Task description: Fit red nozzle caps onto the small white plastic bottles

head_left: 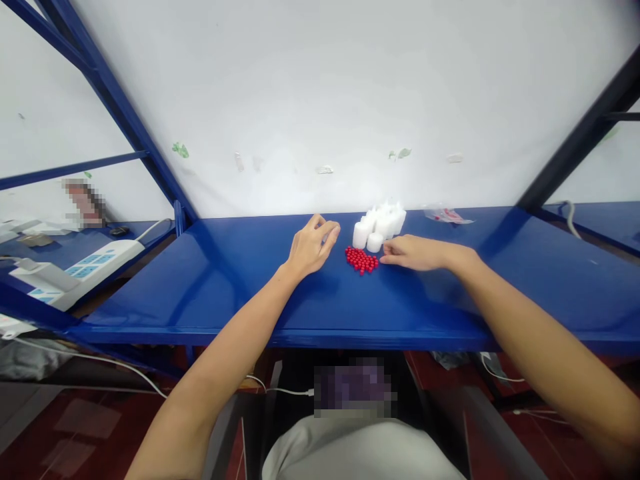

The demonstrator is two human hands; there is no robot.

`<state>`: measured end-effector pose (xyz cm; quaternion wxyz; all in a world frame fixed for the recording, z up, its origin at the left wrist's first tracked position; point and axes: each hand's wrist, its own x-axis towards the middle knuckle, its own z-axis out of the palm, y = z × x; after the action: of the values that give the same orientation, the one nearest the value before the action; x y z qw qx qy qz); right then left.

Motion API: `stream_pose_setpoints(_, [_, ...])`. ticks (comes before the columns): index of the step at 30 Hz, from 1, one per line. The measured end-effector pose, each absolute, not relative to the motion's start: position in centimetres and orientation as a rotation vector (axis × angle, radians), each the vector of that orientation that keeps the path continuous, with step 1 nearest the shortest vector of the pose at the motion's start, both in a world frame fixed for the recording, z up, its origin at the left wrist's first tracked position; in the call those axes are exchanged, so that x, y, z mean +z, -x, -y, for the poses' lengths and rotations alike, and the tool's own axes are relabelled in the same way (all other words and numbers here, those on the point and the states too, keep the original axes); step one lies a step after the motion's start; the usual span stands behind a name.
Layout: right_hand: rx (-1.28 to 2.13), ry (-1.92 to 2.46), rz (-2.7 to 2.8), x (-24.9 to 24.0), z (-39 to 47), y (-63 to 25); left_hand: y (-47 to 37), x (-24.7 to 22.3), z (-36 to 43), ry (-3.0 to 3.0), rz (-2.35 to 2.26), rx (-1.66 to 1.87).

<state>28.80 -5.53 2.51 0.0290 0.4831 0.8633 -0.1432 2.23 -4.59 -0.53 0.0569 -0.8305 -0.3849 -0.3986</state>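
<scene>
A pile of small red bead-like pieces (362, 261) lies on the blue table (240, 280). Just behind it stands a tight cluster of white plastic bottles (384, 220), some with narrow tips. One short white bottle (375, 242) is at the front of this group. My left hand (311, 247) is left of the pile, above the table, its fingers bent and the thumb a little apart from them, with nothing visible in it. At the right edge of the pile is my right hand (407, 253), fingers curled in a pinch; whatever is between the fingertips is hidden.
A clear plastic bag (447, 214) with red on it lies behind my right hand. Blue metal posts (170, 180) frame the table beside the white wall (320, 100). White power strips (95, 267) are at the left, and a cable (290, 392) runs below the table edge.
</scene>
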Motion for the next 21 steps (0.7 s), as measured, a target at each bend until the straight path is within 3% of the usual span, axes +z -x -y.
stream_pose_setpoints(8, [-0.594,-1.418,-2.791,1.5,5.2,-28.6,-2.4,-0.5,4.5,2.556,1.198,-1.013])
stream_pose_setpoints(14, [0.060,-1.825,-2.962,2.4,6.5,-26.6,-3.4,-0.4,5.2,2.645,1.222,-0.901])
stream_pose_setpoints(21, [-0.291,-1.378,-3.408,1.9,7.5,-24.3,-4.5,-0.5,5.7,2.749,1.146,-0.942])
